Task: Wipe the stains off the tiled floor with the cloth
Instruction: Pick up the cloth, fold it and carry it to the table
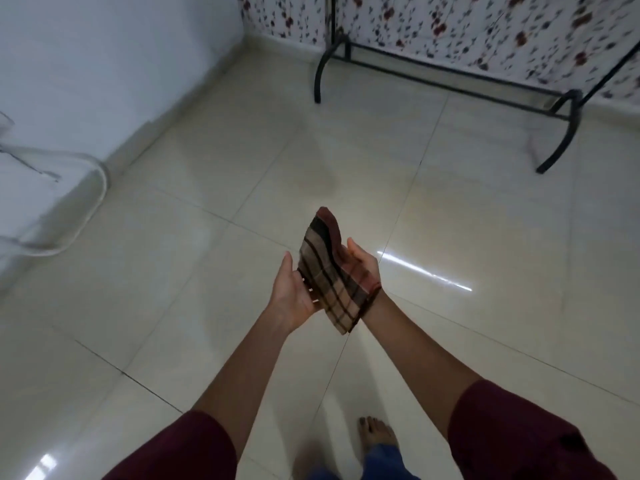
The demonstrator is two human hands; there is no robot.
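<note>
A folded checked cloth (329,275) in brown, beige and maroon is held up between my two hands, above the cream tiled floor (173,254). My right hand (363,266) is palm-up under and behind the cloth, its thumb straight and its fingers hidden by the fabric. My left hand (289,296) is turned palm inward, thumb straight, with its fingertips touching the cloth's lower left edge. A faint brownish stain (318,181) shows on the tiles ahead of my hands.
A black metal rack (446,81) stands at the back right in front of floral fabric (450,26). A white wall (121,64) runs along the left, with a white looped cable (98,188) at its foot. My bare foot (375,434) is below.
</note>
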